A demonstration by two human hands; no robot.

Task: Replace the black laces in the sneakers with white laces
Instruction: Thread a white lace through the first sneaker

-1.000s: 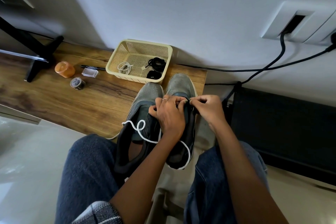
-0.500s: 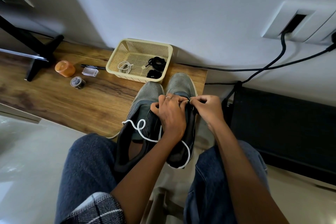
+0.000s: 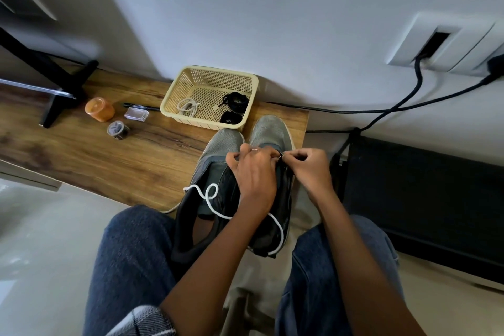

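Both hands, left hand (image 3: 255,172) and right hand (image 3: 308,169), pinched the thin white cord lace (image 3: 210,196) at the grey mesh sneaker (image 3: 268,131), slack trailing behind. Beyond, the cream plastic basket (image 3: 174,101) held black laces (image 3: 235,99).

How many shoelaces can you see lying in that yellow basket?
3: a coiled white lace at the basket's left, a black bundle at right, and another black bundle by the front wall. More could be tangled within the bundles.
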